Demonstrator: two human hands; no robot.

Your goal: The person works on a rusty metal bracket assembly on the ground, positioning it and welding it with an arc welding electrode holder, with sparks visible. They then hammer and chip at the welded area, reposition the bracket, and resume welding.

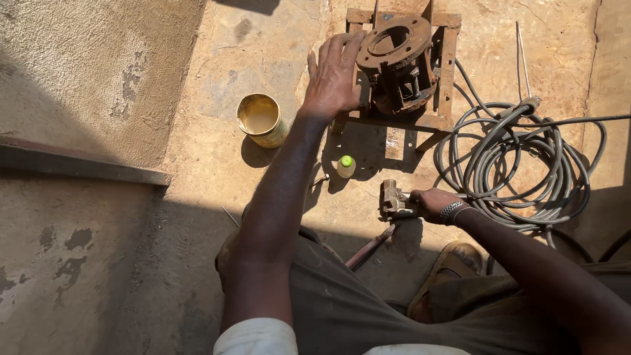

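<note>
My left hand (334, 75) reaches forward with fingers spread and rests against the left side of a rusty round flange piece (396, 59) that sits in a rusty metal frame (448, 72) on the concrete floor. My right hand (434, 204), a metal bracelet on its wrist, grips the handle of a welding electrode holder (394, 200) low over the floor. A thin rod (370, 246) lies below that holder, near my knee.
An open tin can (261, 119) with pale liquid stands left of the frame. A small bottle with a green cap (346, 165) stands in front of it. A coiled grey cable (519, 158) lies at right. A metal bar (79, 161) lies at left. My sandalled foot (453, 263) is at lower right.
</note>
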